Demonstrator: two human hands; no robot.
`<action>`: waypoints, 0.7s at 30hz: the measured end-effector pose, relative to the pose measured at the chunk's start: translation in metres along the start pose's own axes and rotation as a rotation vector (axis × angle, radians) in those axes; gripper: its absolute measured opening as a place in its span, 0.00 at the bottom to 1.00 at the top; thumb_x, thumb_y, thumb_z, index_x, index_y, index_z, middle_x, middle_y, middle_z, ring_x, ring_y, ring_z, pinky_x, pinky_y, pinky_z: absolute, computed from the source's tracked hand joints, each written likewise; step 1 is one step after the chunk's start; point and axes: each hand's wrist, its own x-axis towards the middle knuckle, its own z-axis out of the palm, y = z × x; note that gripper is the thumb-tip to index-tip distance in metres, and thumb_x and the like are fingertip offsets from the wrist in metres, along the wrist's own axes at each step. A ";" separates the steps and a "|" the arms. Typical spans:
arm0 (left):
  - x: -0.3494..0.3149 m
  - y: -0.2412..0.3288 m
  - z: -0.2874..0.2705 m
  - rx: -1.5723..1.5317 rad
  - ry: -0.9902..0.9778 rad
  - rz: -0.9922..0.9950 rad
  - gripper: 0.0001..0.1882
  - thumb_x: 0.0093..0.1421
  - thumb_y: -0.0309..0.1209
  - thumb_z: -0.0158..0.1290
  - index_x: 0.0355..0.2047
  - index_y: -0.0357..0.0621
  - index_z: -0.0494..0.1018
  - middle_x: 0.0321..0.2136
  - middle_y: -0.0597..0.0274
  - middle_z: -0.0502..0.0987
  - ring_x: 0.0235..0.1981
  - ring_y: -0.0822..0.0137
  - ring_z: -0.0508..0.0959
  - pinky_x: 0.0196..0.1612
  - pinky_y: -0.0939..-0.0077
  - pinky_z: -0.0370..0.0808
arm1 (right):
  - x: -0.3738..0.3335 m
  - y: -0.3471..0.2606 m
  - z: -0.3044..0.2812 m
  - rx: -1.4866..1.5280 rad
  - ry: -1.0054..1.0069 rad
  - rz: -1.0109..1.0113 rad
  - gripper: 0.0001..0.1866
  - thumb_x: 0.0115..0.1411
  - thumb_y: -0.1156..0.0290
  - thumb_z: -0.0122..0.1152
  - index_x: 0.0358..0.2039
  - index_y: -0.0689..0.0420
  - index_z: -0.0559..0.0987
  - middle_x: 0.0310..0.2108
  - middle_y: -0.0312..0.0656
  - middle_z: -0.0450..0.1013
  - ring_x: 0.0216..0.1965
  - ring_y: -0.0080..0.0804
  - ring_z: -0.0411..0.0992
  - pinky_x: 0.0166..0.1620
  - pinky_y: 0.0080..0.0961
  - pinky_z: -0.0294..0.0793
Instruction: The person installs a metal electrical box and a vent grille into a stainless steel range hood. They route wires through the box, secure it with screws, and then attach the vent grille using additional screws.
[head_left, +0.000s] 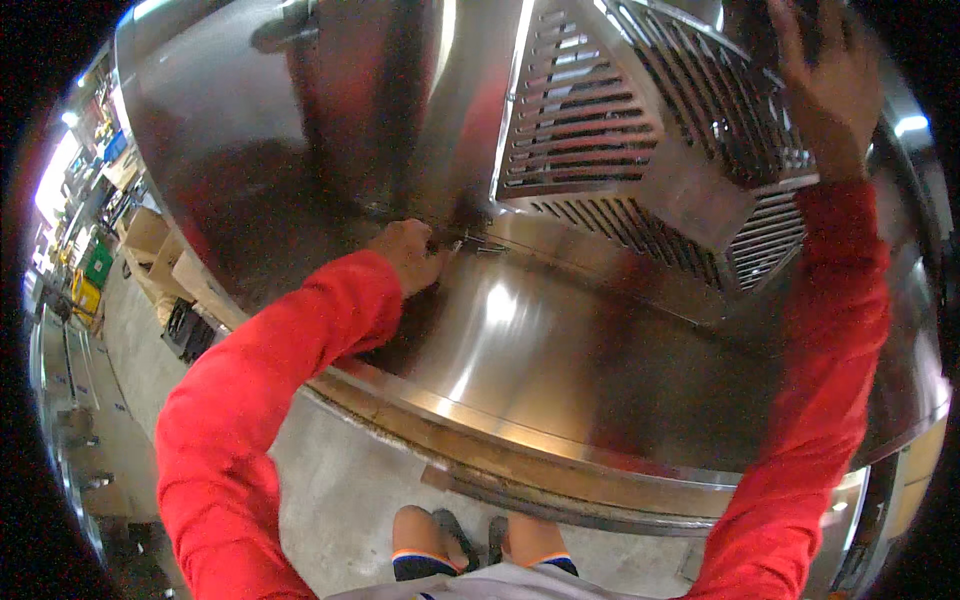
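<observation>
A large, shiny stainless-steel panel [560, 340] fills most of the view in front of me. My left hand [410, 252] is closed, its fingers curled close to the steel beside a fold line. What it holds, if anything, is too small to make out. Just right of its fingertips some thin metal pieces [485, 242] show at the fold. At the upper right my right hand [832, 95] reaches far forward with its fingers stretched out and apart. It is next to a slotted metal grille [690, 190], which has several groups of slots around a plain central plate.
The steel panel rests on a wooden-looking board edge [560, 500] along its near side. Cardboard boxes [150, 250], a black crate [187, 330], and green [98, 262] and yellow [87, 297] containers stand at the left on the concrete floor [330, 470]. A metal bench [85, 420] runs along the left.
</observation>
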 end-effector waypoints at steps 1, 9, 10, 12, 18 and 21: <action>0.011 -0.005 0.009 -0.014 -0.036 -0.057 0.28 0.60 0.54 0.56 0.46 0.42 0.79 0.45 0.46 0.81 0.46 0.42 0.79 0.54 0.55 0.74 | -0.001 0.002 0.001 0.005 -0.130 0.022 0.33 0.66 0.46 0.51 0.58 0.62 0.71 0.50 0.61 0.71 0.51 0.60 0.71 0.55 0.49 0.69; 0.030 0.008 0.040 -0.182 0.003 -0.269 0.26 0.57 0.53 0.56 0.45 0.44 0.80 0.45 0.44 0.80 0.49 0.44 0.79 0.54 0.53 0.75 | 0.003 0.000 -0.013 0.019 -0.346 0.051 0.43 0.64 0.36 0.48 0.66 0.59 0.65 0.60 0.58 0.67 0.56 0.58 0.69 0.58 0.53 0.67; 0.032 0.010 0.044 -0.269 0.013 -0.318 0.24 0.57 0.50 0.57 0.44 0.44 0.81 0.44 0.43 0.81 0.49 0.44 0.79 0.53 0.53 0.76 | 0.003 0.000 -0.016 0.071 -0.367 0.076 0.43 0.64 0.36 0.48 0.67 0.59 0.64 0.60 0.58 0.67 0.57 0.59 0.68 0.59 0.53 0.65; 0.037 0.011 0.056 -0.252 0.074 -0.373 0.25 0.55 0.46 0.59 0.46 0.40 0.79 0.45 0.43 0.80 0.48 0.45 0.80 0.52 0.55 0.77 | 0.001 0.001 -0.019 0.077 -0.444 0.114 0.44 0.64 0.36 0.48 0.68 0.59 0.62 0.62 0.59 0.65 0.60 0.59 0.65 0.61 0.54 0.62; 0.031 0.037 0.062 -0.223 0.158 -0.252 0.17 0.64 0.36 0.46 0.42 0.37 0.79 0.40 0.44 0.81 0.44 0.47 0.81 0.46 0.54 0.78 | 0.000 0.008 -0.019 0.165 -0.498 0.187 0.44 0.65 0.39 0.50 0.68 0.63 0.61 0.60 0.61 0.67 0.57 0.59 0.68 0.60 0.53 0.66; -0.041 0.054 0.017 -0.390 0.255 -0.211 0.15 0.65 0.34 0.48 0.46 0.39 0.76 0.41 0.46 0.81 0.43 0.51 0.81 0.46 0.57 0.77 | 0.007 0.017 -0.021 0.222 -0.487 0.109 0.42 0.67 0.41 0.48 0.68 0.64 0.61 0.65 0.59 0.61 0.60 0.60 0.65 0.61 0.52 0.65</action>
